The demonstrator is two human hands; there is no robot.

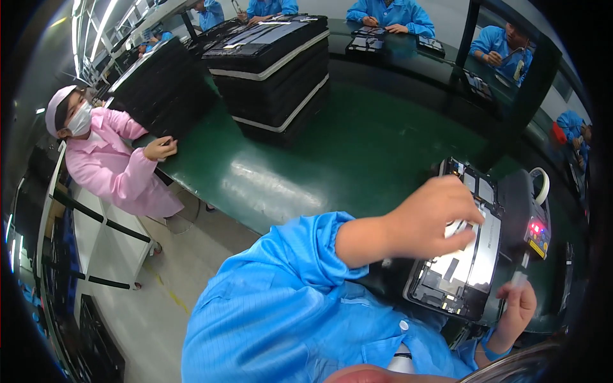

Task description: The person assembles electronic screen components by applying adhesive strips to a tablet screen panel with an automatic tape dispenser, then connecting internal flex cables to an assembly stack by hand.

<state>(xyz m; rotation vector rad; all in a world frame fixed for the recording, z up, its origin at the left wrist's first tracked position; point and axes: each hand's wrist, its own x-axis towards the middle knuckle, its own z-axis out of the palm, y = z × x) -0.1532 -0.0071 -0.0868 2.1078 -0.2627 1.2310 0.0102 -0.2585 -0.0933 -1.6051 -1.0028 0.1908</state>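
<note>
My left hand point(429, 220) is over an opened tablet-like device point(469, 284), with its inner parts bare. The fingers are bent, and a gap shows between thumb and forefinger. The device lies flat near the table edge in front of me, silvery plates in its middle and small circuit parts at its near end. My right hand point(518, 305) is to the right of the device, thumb and fingers closed on a small pale strip point(520, 279), somewhat blurred. Just above it stands a dark machine point(518, 207) with red lit digits, coloured buttons and a white ring on top.
Tall stacks of black panels point(271, 83) with pale bands stand on the green table point(287, 191). A person in pink point(121, 166) stands at its left side by a wheeled rack point(108, 246). Several people in blue work at benches beyond. A dark post point(527, 96) rises at right.
</note>
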